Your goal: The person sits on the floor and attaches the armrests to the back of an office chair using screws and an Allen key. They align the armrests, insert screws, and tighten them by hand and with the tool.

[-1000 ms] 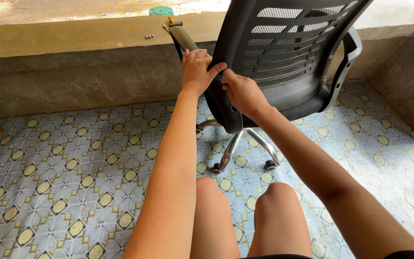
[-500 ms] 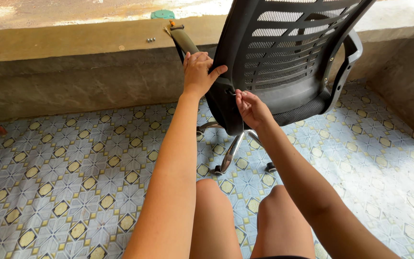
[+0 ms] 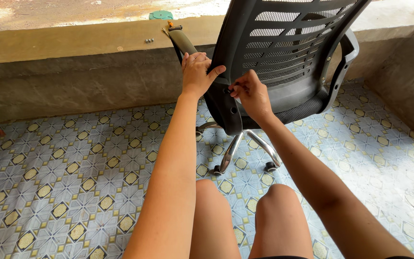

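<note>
**One Chair, Two Hands**

One black mesh office chair [image 3: 283,52] stands upper centre. Left hand [image 3: 196,74] grips its back edge, fingers wrapped. Right hand [image 3: 251,91] fingers pinch a small black fastener [image 3: 228,90]. Two screws [image 3: 148,41] lie on the concrete ledge [image 3: 73,43], upper left.

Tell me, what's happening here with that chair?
A seated person is working on the back of a black mesh office chair that stands on a patterned tile floor. The left hand grips the edge of the backrest support, while the right hand pinches something small and dark, perhaps a bolt or knob, against the side of that support. A few small bolts and a green round object lie on the concrete ledge behind the chair.
</note>
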